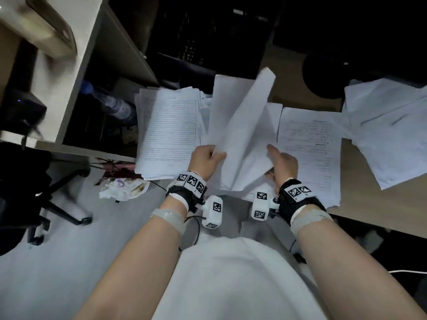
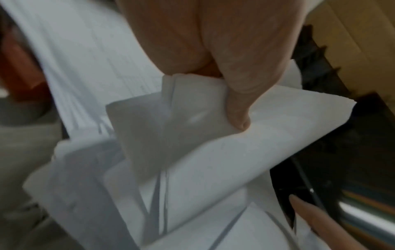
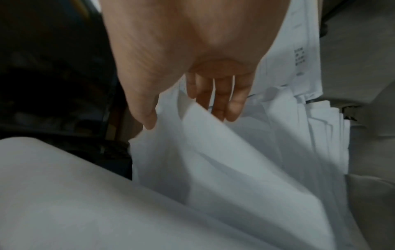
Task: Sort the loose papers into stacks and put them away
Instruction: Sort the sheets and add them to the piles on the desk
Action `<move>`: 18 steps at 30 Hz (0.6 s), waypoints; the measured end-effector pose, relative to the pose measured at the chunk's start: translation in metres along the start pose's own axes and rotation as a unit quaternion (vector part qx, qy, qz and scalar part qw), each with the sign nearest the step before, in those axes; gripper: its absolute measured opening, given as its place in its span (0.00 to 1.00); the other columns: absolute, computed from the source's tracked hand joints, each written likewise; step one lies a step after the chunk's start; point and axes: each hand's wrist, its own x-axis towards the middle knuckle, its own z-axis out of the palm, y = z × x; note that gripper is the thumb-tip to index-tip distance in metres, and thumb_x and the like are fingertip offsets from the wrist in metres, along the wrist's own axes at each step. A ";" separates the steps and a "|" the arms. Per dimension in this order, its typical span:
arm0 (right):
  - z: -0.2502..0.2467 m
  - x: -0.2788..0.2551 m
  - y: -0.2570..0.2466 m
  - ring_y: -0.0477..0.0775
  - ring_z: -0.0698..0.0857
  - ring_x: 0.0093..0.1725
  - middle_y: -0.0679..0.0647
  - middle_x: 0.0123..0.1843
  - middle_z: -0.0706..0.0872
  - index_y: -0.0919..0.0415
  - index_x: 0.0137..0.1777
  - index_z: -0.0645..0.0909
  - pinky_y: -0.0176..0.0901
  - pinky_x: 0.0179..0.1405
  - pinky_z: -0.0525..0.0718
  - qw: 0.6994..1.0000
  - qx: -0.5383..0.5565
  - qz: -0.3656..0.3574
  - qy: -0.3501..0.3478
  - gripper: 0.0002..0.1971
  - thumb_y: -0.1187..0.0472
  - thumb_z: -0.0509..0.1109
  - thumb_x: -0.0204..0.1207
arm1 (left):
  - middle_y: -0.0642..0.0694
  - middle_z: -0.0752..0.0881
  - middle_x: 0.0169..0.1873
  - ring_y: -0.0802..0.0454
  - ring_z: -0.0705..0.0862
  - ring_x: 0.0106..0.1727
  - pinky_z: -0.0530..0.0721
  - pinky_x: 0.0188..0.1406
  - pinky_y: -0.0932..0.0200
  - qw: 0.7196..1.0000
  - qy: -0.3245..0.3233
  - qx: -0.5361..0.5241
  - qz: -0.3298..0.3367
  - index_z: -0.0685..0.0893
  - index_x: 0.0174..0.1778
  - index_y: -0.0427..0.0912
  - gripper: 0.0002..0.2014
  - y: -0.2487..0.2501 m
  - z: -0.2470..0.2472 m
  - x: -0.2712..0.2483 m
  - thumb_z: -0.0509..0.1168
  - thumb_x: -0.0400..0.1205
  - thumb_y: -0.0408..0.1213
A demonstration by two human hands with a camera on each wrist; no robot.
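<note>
A bundle of blank white sheets (image 1: 242, 125) stands lifted and bent over the desk's middle. My left hand (image 1: 218, 155) pinches the sheets' near-left edge, and in the left wrist view the thumb (image 2: 239, 108) presses on the folded sheets (image 2: 213, 152). My right hand (image 1: 272, 158) is by the bundle's right side. Its fingers (image 3: 222, 101) lie straight among the sheets (image 3: 235, 160), thumb held apart. A stack of lined forms (image 1: 168, 130) lies to the left, and a stack of printed text pages (image 1: 309, 153) to the right.
More loose sheets (image 1: 388, 125) lie fanned at the wooden desk's (image 1: 369, 204) far right. A dark round object (image 1: 323, 75) sits behind the papers. Left of the desk are a shelf panel (image 1: 76, 72), a water bottle (image 1: 113, 105), crumpled rubbish (image 1: 124, 188) and a chair base (image 1: 57, 204).
</note>
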 end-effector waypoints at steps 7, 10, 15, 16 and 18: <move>0.005 0.009 -0.003 0.58 0.82 0.28 0.61 0.32 0.84 0.67 0.43 0.81 0.33 0.15 0.72 0.987 -0.072 0.142 -0.011 0.11 0.58 0.74 0.74 | 0.39 0.88 0.33 0.48 0.81 0.34 0.76 0.35 0.59 0.998 -0.044 0.049 0.023 0.87 0.37 0.35 0.11 0.005 -0.021 0.012 0.72 0.81 0.40; 0.009 0.003 0.004 0.55 0.88 0.31 0.60 0.41 0.86 0.64 0.49 0.77 0.50 0.35 0.91 0.984 -0.079 0.145 -0.071 0.04 0.68 0.70 0.79 | 0.39 0.84 0.30 0.48 0.78 0.33 0.74 0.34 0.58 0.999 -0.027 0.037 0.024 0.86 0.37 0.33 0.13 0.003 -0.026 0.014 0.72 0.81 0.40; 0.003 -0.005 0.018 0.54 0.93 0.34 0.63 0.34 0.91 0.71 0.78 0.64 0.50 0.44 0.90 0.981 -0.053 0.139 -0.128 0.29 0.69 0.73 0.80 | 0.39 0.84 0.30 0.50 0.77 0.33 0.76 0.35 0.55 0.999 0.035 0.013 0.004 0.84 0.37 0.29 0.20 -0.005 -0.026 0.020 0.69 0.79 0.47; 0.001 -0.004 0.024 0.55 0.93 0.37 0.60 0.32 0.91 0.73 0.76 0.68 0.53 0.50 0.89 0.983 -0.061 0.123 -0.119 0.28 0.68 0.74 0.80 | 0.41 0.82 0.30 0.50 0.76 0.32 0.75 0.34 0.56 0.999 0.036 0.016 0.005 0.83 0.37 0.28 0.22 -0.006 -0.026 0.020 0.68 0.77 0.49; -0.001 -0.005 0.027 0.60 0.92 0.42 0.59 0.33 0.92 0.72 0.66 0.79 0.58 0.56 0.86 0.983 -0.079 0.115 -0.121 0.18 0.66 0.75 0.79 | 0.41 0.81 0.29 0.50 0.75 0.32 0.75 0.35 0.55 0.999 0.033 0.023 0.006 0.82 0.36 0.29 0.22 -0.006 -0.026 0.021 0.68 0.77 0.49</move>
